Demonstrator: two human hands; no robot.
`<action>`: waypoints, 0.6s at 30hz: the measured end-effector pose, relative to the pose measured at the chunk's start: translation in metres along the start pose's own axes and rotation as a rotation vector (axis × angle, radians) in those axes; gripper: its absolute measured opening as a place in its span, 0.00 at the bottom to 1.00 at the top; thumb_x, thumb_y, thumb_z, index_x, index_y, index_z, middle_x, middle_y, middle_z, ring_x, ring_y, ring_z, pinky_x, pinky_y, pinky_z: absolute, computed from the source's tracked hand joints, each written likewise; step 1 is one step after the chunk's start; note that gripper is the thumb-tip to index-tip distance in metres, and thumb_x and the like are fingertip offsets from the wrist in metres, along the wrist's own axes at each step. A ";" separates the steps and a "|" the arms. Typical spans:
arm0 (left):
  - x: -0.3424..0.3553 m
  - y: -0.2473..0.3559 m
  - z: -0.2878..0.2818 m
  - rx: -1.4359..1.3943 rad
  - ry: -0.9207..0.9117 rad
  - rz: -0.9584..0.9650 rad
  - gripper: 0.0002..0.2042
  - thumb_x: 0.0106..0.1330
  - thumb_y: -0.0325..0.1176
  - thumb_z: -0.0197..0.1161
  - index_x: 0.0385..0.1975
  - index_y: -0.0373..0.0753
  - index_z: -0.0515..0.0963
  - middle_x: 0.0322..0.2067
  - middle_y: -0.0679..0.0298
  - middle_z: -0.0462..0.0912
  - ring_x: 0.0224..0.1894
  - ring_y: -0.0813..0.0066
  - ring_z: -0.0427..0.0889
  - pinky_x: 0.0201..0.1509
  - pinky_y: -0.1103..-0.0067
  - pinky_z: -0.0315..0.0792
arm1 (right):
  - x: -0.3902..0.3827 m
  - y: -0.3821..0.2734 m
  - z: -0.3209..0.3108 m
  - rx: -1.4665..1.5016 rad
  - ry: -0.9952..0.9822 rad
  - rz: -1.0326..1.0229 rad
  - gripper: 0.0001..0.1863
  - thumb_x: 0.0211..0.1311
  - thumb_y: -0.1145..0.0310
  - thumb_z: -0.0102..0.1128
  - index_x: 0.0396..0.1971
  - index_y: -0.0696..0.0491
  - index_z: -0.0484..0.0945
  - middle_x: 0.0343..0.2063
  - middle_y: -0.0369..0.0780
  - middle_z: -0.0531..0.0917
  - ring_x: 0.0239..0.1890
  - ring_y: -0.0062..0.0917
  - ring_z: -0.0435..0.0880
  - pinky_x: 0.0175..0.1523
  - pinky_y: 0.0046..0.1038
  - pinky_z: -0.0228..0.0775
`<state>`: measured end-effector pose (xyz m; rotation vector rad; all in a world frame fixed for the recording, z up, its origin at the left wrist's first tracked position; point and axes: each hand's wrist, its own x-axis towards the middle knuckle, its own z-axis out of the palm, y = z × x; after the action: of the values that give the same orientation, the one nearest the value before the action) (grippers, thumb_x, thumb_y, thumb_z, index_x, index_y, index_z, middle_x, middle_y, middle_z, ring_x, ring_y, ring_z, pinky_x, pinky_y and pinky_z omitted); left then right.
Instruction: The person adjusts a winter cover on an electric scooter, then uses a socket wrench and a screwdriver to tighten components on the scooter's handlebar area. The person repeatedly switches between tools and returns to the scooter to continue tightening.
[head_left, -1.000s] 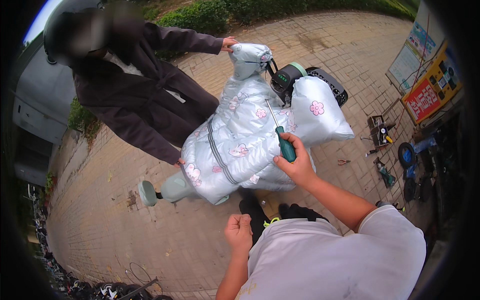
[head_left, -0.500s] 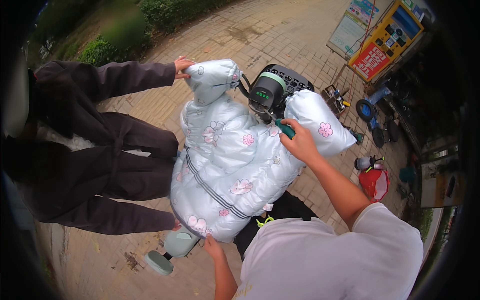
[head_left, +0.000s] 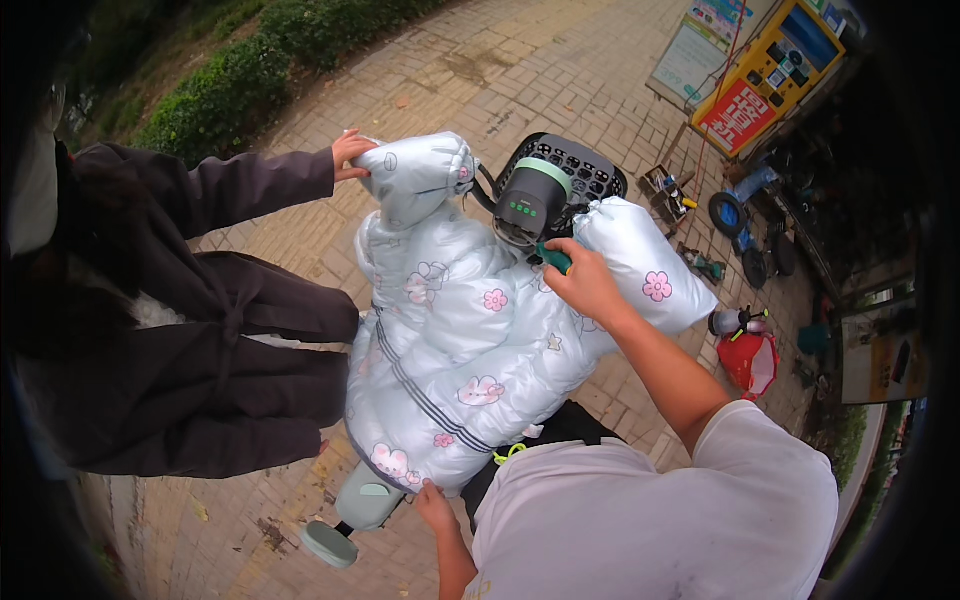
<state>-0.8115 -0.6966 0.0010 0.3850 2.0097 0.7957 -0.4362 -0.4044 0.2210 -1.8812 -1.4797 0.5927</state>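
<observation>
A pale blue padded windshield cover (head_left: pixel 470 330) with pink flowers and rabbits lies over an electric scooter. My left hand (head_left: pixel 436 507) pinches the cover's lower edge near the light green seat (head_left: pixel 368 497). In my right hand (head_left: pixel 587 284) is a green-handled screwdriver (head_left: pixel 553 257), pointing toward the dark handlebar housing (head_left: pixel 532 200). Its tip cannot be made out. The cover's right mitt (head_left: pixel 640 255) bulges just beside that hand. At the left, another person in dark clothes rests a hand (head_left: pixel 351 154) on the left mitt (head_left: pixel 415 175).
A black front basket (head_left: pixel 605 178) sits beyond the handlebar. Along the right stand a yellow machine (head_left: pixel 775 85), a toolbox (head_left: pixel 662 190), small wheels (head_left: pixel 728 215) and a red bag (head_left: pixel 748 362). A hedge (head_left: pixel 215 105) borders the brick paving (head_left: pixel 450 95).
My right hand has shifted slightly left with the screwdriver, whose shaft shows less. The other person's lower hand has drawn back from the cover's edge.
</observation>
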 end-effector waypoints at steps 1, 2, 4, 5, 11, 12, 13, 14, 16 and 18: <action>-0.001 0.002 0.001 0.004 -0.007 -0.022 0.24 0.72 0.45 0.53 0.21 0.29 0.74 0.20 0.64 0.74 0.24 0.75 0.69 0.29 0.75 0.64 | 0.001 0.001 0.001 -0.011 -0.009 0.009 0.20 0.52 0.64 0.62 0.46 0.57 0.79 0.30 0.51 0.85 0.34 0.45 0.85 0.44 0.36 0.76; -0.002 0.005 0.002 -0.013 -0.015 -0.018 0.24 0.72 0.45 0.53 0.21 0.30 0.74 0.19 0.65 0.73 0.23 0.76 0.69 0.28 0.76 0.63 | 0.002 0.002 0.002 -0.022 -0.017 0.018 0.20 0.52 0.64 0.62 0.45 0.57 0.79 0.29 0.51 0.85 0.33 0.45 0.85 0.44 0.37 0.76; -0.005 0.010 0.005 -0.041 -0.034 -0.046 0.23 0.73 0.46 0.54 0.21 0.32 0.74 0.18 0.66 0.72 0.22 0.78 0.67 0.26 0.78 0.61 | 0.005 0.004 0.005 -0.049 -0.026 0.018 0.20 0.52 0.64 0.62 0.45 0.57 0.79 0.27 0.50 0.85 0.32 0.46 0.85 0.43 0.38 0.76; -0.007 0.013 0.006 -0.061 -0.044 -0.053 0.23 0.73 0.46 0.54 0.21 0.32 0.74 0.18 0.67 0.72 0.22 0.79 0.66 0.26 0.79 0.60 | 0.007 0.005 0.006 -0.066 -0.026 0.009 0.20 0.52 0.63 0.61 0.45 0.57 0.79 0.26 0.50 0.84 0.32 0.46 0.84 0.43 0.39 0.76; -0.011 0.024 0.011 -0.108 -0.037 -0.083 0.22 0.73 0.46 0.54 0.21 0.35 0.74 0.18 0.70 0.70 0.20 0.82 0.63 0.24 0.81 0.57 | 0.012 0.011 0.012 -0.099 -0.012 -0.037 0.20 0.52 0.63 0.61 0.44 0.56 0.79 0.23 0.50 0.84 0.30 0.47 0.84 0.41 0.42 0.75; -0.011 0.025 0.012 -0.101 -0.032 -0.085 0.22 0.73 0.46 0.54 0.21 0.35 0.74 0.18 0.70 0.70 0.20 0.82 0.63 0.24 0.81 0.57 | 0.012 0.012 0.012 -0.092 -0.001 -0.054 0.20 0.52 0.64 0.61 0.44 0.56 0.79 0.23 0.50 0.83 0.29 0.47 0.84 0.41 0.42 0.75; -0.011 0.026 0.012 -0.093 -0.028 -0.087 0.22 0.73 0.46 0.54 0.21 0.35 0.74 0.18 0.70 0.70 0.20 0.82 0.64 0.24 0.80 0.57 | 0.013 0.013 0.012 -0.097 -0.012 -0.045 0.19 0.52 0.64 0.61 0.44 0.56 0.79 0.23 0.50 0.83 0.29 0.47 0.84 0.41 0.42 0.75; -0.011 0.026 0.012 -0.094 -0.031 -0.085 0.22 0.73 0.46 0.54 0.21 0.35 0.74 0.18 0.70 0.70 0.20 0.82 0.64 0.24 0.80 0.57 | 0.013 0.013 0.012 -0.097 -0.018 -0.040 0.19 0.52 0.64 0.61 0.44 0.56 0.79 0.23 0.50 0.83 0.29 0.47 0.84 0.41 0.42 0.75; -0.010 0.028 0.012 -0.089 -0.035 -0.093 0.22 0.73 0.46 0.54 0.21 0.35 0.74 0.18 0.70 0.70 0.20 0.82 0.64 0.24 0.80 0.57 | 0.013 0.014 0.012 -0.094 -0.028 -0.031 0.19 0.52 0.64 0.61 0.44 0.56 0.79 0.23 0.50 0.83 0.29 0.48 0.83 0.41 0.42 0.75; -0.009 0.029 0.012 -0.090 -0.038 -0.075 0.22 0.73 0.46 0.54 0.21 0.34 0.74 0.18 0.69 0.71 0.21 0.82 0.64 0.24 0.80 0.58 | 0.013 0.014 0.012 -0.084 -0.029 -0.029 0.19 0.52 0.65 0.61 0.44 0.56 0.79 0.23 0.50 0.83 0.28 0.48 0.83 0.40 0.42 0.75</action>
<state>-0.7980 -0.6755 0.0218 0.2685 1.9343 0.8229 -0.4317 -0.3907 0.2032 -1.9191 -1.5700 0.5542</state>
